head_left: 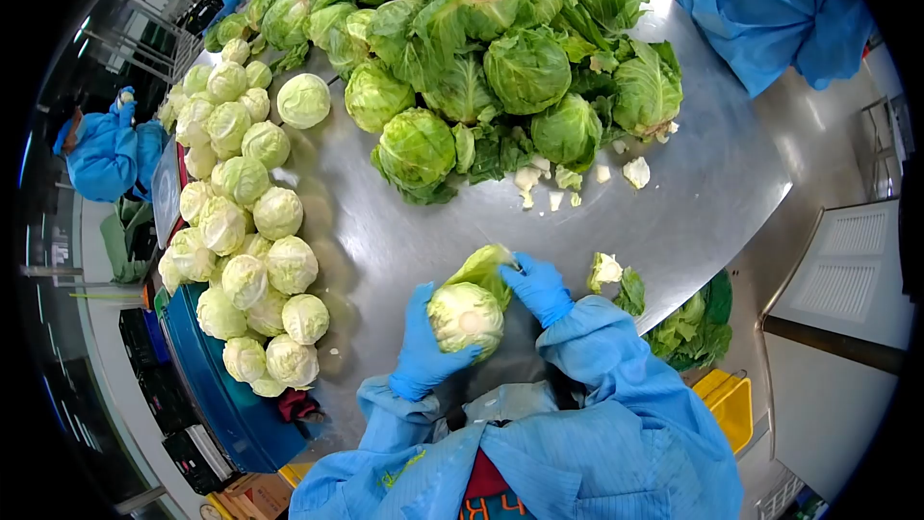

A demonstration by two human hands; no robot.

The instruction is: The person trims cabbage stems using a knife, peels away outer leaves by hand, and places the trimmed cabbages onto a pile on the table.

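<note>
My left hand (pixel 429 345), in a blue glove, is wrapped round the left side and underside of a pale cabbage (pixel 468 318) near the front edge of the metal table (pixel 385 231). The cut stem end of this cabbage faces up. At its upper right, my right hand (pixel 538 289), also gloved in blue, pinches a loose green leaf (pixel 483 270) that is folded away from the head. A cut stem piece (pixel 604 272) and a leaf scrap (pixel 630 292) lie to the right of my right hand.
Green leafy cabbages (pixel 527 71) are heaped at the back. Pale trimmed cabbages (pixel 244 181) line the left side. White stem scraps (pixel 635 172) lie by the heap. A leaf-filled container (pixel 720 300) and a yellow crate (pixel 724 408) stand right. Co-workers in blue (pixel 106 156) are around the table.
</note>
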